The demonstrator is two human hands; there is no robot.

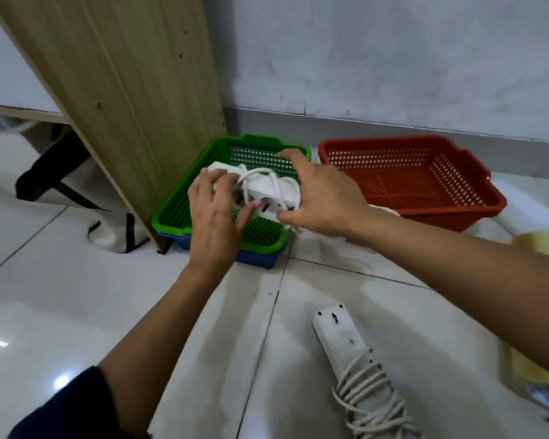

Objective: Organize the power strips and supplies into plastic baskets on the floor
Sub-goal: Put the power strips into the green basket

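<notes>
A white power strip [267,191] with its cord wound around it hangs over the green basket [184,201], which is stacked inside a blue basket [260,259]. My left hand [214,217] grips the strip's left end, and my right hand [320,198] grips its right end with fingers curled over it. A red basket [476,210] stands to the right by the wall, with nothing visible in it. A second white power strip [343,340], cord wrapped round its lower part, lies on the floor tiles in front.
A tilted wooden board [124,90] leans just left of the green basket. A white bag with black straps [114,229] lies at its foot. White foam [526,210] and yellowish packets [539,369] lie at the right edge. The grey wall runs behind.
</notes>
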